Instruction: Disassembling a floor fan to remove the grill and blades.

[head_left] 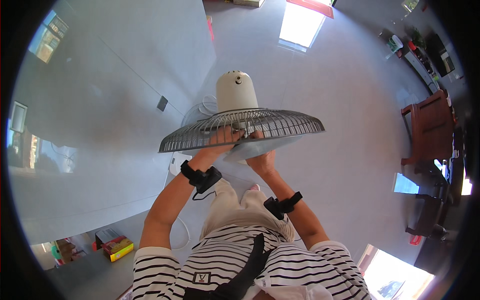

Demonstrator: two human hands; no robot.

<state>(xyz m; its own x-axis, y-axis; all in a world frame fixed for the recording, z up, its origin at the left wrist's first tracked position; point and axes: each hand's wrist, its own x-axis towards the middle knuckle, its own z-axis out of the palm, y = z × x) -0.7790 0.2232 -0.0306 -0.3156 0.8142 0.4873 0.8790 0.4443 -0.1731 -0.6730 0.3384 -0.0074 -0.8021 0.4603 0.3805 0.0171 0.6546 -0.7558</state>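
The right hand (263,161) grasped a translucent blade (265,146). Just left, behind the grille (292,120), the left hand (222,139)'s hold couldn't be told.

Legible on the dark-framed patch (202,277) at the front of the striped shirt (300,267): one character, dark on a pale square. Too small to read: printing on the red-and-yellow box (117,248) at lower left, and tiny dark marks on the pale cloth (285,292) beside the black strap (255,257).
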